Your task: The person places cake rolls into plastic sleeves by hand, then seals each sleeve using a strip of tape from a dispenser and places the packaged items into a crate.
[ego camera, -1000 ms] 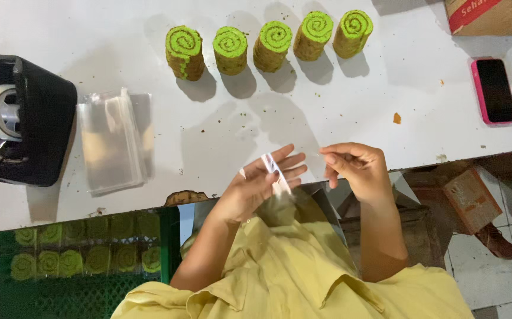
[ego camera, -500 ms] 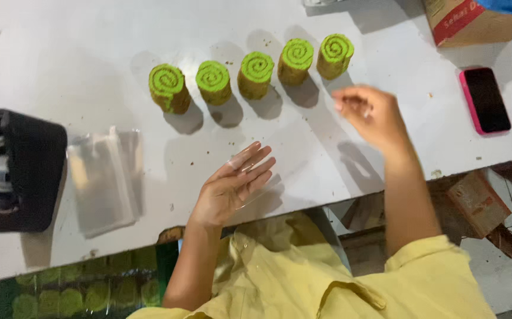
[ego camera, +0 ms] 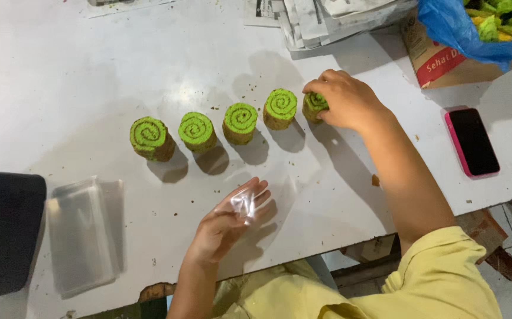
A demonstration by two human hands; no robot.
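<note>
The right hand (ego camera: 345,100) is closed over the rightmost green swirl roll slice (ego camera: 314,104), fingers wrapped around its top and sides, at the end of a row of five on the white table (ego camera: 90,77). The other four slices (ego camera: 215,127) stand upright on the table, apart from each other, spirals up. The left hand (ego camera: 227,221) lies palm up near the table's front edge, fingers loosely spread, with a small clear plastic bag (ego camera: 245,204) resting across the fingertips. The step in hand looks like picking up one slice for bagging; bringing it to the bag would call for a gentle lift so the soft cake keeps its shape, and the bag's mouth held open. A stack of clear bags (ego camera: 84,233) lies to the left beside a black tape dispenser (ego camera: 2,233); a pink-cased phone (ego camera: 472,142) lies to the right.
</note>
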